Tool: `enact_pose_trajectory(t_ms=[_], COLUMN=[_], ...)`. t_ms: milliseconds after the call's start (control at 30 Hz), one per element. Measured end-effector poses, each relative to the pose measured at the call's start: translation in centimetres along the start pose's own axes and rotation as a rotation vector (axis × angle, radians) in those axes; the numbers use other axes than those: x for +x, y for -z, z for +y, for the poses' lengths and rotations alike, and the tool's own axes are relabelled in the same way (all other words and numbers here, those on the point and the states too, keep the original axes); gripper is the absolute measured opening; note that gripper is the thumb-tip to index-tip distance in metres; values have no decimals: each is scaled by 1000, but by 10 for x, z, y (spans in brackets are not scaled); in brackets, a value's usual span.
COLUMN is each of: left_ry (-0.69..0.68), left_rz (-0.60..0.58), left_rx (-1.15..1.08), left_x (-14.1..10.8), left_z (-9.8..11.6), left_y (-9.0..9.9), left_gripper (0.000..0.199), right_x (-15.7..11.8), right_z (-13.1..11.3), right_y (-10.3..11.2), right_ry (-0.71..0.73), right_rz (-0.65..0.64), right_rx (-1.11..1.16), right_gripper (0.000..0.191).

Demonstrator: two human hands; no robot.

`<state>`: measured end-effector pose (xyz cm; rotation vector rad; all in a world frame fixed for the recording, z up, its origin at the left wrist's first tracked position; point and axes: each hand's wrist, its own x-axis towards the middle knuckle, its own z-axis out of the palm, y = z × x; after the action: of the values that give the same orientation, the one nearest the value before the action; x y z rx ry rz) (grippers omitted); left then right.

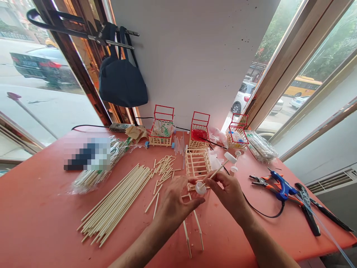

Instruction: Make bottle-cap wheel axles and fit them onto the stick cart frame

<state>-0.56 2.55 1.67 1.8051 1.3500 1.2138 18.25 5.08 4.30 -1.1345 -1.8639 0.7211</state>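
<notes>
My left hand (175, 193) pinches a white bottle cap (200, 188) between thumb and fingers. With fingers closed, my right hand (228, 190) grips a thin wooden stick (216, 172). One end of that stick reaches into the left cap; a second white cap (231, 157) sits on its other end. Just behind both hands lies a small cage-like frame of wooden sticks (198, 162). Two long sticks with a crosspiece (196, 219) lie below my hands. A similar pair of white caps on a stick (236, 160) rests to the right of the frame.
Long wooden sticks (117, 201) and short cut pieces (164, 169) lie left on the red table. A blue glue gun (284, 188), pliers (260, 181) and black-handled cutters (308, 212) are right, with a cable. Small red-topped stick carts (161, 138) stand at the back.
</notes>
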Motion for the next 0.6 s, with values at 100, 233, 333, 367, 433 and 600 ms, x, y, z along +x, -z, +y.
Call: enact_pose_trajectory(t_ms=[100, 233, 333, 367, 433, 600], left_ry=[0, 11, 14, 6, -11, -8], left_rz=[-3, -21, -5, 12, 63, 340], left_rx=[-8, -21, -50, -64, -87, -65], left_x=[0, 0, 1, 2, 3, 8], left_z=[-1, -2, -3, -3, -3, -1], left_y=[-2, -1, 4, 6, 13, 39], left_gripper=[35, 35, 31, 28, 19, 35], right_x=[-1, 0, 2, 2, 4, 9], right_z=[0, 1, 2, 2, 2, 9], right_y=[0, 0, 3, 4, 9, 23], right_ry=[12, 11, -12, -24, -44, -75], right_rz=[-16, -20, -8, 1, 29, 108], right_rx=[-12, -7, 30, 51, 87, 142], right_gripper=[26, 24, 24, 25, 25, 28])
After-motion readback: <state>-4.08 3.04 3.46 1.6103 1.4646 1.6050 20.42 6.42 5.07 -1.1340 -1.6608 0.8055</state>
